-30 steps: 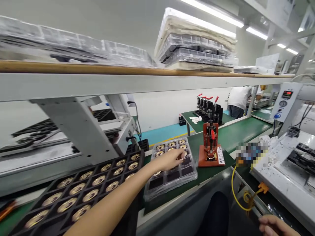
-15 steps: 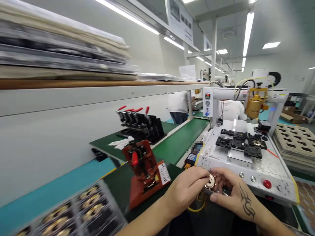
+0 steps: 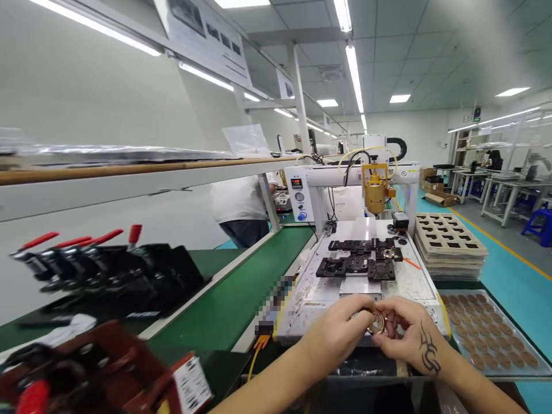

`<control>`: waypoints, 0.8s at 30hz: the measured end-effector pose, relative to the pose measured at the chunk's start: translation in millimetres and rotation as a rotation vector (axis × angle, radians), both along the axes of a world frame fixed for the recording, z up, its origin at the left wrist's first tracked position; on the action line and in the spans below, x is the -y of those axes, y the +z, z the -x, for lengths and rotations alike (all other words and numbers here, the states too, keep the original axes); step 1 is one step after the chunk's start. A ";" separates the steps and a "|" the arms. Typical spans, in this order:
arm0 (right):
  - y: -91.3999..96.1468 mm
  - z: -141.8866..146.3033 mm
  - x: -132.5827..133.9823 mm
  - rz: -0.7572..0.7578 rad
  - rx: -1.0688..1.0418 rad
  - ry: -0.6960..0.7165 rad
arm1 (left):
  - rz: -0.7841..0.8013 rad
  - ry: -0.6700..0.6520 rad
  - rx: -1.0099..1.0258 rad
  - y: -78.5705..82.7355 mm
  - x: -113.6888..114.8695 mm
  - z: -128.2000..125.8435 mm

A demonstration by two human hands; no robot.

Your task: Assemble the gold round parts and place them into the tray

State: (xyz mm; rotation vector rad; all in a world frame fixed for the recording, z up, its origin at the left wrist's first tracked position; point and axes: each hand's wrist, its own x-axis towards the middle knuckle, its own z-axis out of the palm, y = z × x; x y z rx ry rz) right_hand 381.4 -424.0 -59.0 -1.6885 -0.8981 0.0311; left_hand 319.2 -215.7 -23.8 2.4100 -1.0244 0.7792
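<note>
Head view: both hands meet on a gold ring in front of the machine bed.

Head view: the left hand (image 3: 340,336) reaches in from lower left, forearm angled up, its fingers curled and pinched on the gold ring (image 3: 376,323). The right hand (image 3: 409,340), tattooed on its back, comes in from lower right, its fingertips closed on the ring's other side. The ring is held in the air between them, just before the white machine bed (image 3: 319,294) with its black fixtures (image 3: 357,265). A tray (image 3: 509,375) of brown discs lies to the right and a green belt (image 3: 241,293) to the left.
</note>
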 end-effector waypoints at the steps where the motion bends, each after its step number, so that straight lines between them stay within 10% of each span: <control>1: -3.2 -7.7 9.1 0.005 0.003 -0.051 | 0.026 -0.030 -0.090 2.9 3.7 -10.9; 6: -0.8 -39.5 61.6 -0.062 -0.052 -0.314 | 0.171 0.122 -0.426 30.1 5.8 -92.5; 13: 17.0 -29.6 108.9 -0.108 -0.032 -0.375 | -0.092 0.398 -0.589 34.8 16.6 -221.8; 24: 18.5 -83.8 108.7 -0.115 -0.001 -0.448 | -0.322 0.417 -0.827 44.2 38.4 -263.5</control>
